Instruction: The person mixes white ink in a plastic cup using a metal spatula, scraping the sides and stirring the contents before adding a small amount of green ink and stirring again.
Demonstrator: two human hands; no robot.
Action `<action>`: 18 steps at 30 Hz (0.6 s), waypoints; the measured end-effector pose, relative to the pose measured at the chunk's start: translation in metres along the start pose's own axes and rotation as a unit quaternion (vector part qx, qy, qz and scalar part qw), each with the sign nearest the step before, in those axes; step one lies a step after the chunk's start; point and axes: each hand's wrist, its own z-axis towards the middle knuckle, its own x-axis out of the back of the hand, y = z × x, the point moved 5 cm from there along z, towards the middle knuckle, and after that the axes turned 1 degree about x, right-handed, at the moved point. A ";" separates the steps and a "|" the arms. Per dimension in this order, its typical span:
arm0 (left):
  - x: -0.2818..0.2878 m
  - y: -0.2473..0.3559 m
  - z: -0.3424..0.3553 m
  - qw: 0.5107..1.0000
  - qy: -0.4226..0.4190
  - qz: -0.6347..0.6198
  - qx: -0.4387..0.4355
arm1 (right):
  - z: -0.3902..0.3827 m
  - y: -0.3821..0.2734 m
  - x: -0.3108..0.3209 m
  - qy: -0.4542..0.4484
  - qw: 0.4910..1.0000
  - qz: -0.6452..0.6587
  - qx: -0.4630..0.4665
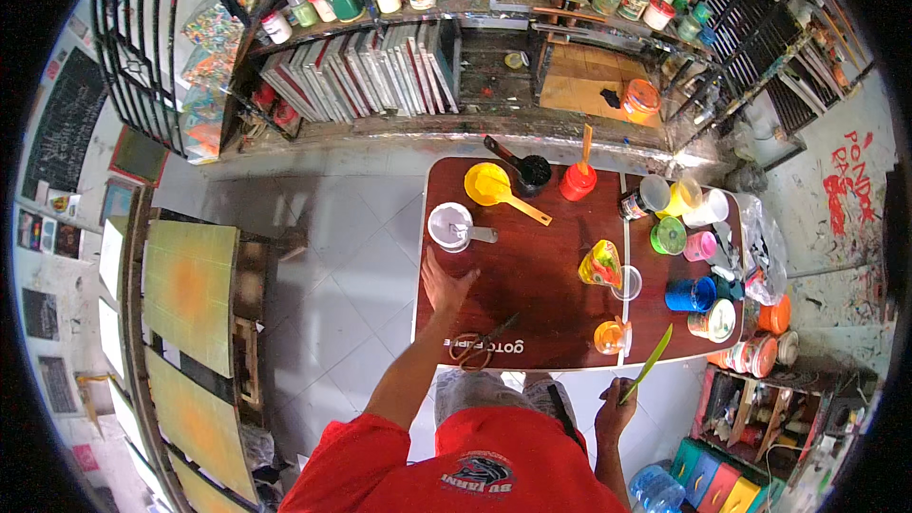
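Over the table's left edge my left hand (pixel 446 285) is open, thumb and fingers apart, just below a tub of white paint (pixel 448 228) that has a grey-white scraper (pixel 482 235) resting in it. My right hand (pixel 615 406) is past the front edge, closed round the lower end of a lime-green flat stick (pixel 654 362) that points up and away. Scissors (pixel 470 351) with orange-brown handles lie near the front edge. Farther back are a yellow paint tub (pixel 484 182) with a yellow spatula, a black tub (pixel 534 172) and a red tub (pixel 578 181) with a stick.
On the brown table (pixel 532 275), a colourful pouch (pixel 600 264), a clear cup (pixel 627 283) and an orange jar (pixel 610 335) sit right of centre. Several paint containers, including a blue one (pixel 691 294), crowd the right side. Behind runs a shelf (pixel 484 123); painted panels (pixel 190 299) stand left.
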 end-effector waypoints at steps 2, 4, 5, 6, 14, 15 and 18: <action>-0.013 -0.009 0.033 0.998 -0.011 -0.052 0.024 | -0.003 -0.010 0.005 0.005 1.000 0.027 -0.009; -0.024 -0.015 0.059 0.997 -0.002 -0.035 0.062 | -0.007 -0.018 0.008 0.023 0.999 0.020 -0.011; -0.028 -0.010 0.067 0.996 -0.017 -0.051 0.064 | -0.009 -0.018 0.010 0.036 0.999 0.018 -0.014; -0.030 -0.012 0.073 0.995 -0.031 -0.063 0.068 | -0.010 -0.016 0.009 0.051 0.998 0.029 -0.009; -0.031 0.008 0.145 0.988 0.055 -0.134 0.058 | -0.027 -0.021 0.011 0.059 0.997 -0.037 -0.034; -0.035 0.006 0.156 0.987 0.053 -0.138 0.069 | -0.028 -0.020 0.012 0.057 0.996 -0.051 -0.035; -0.042 0.008 0.183 0.989 0.044 -0.130 0.057 | -0.033 -0.007 0.016 0.068 0.996 -0.023 -0.046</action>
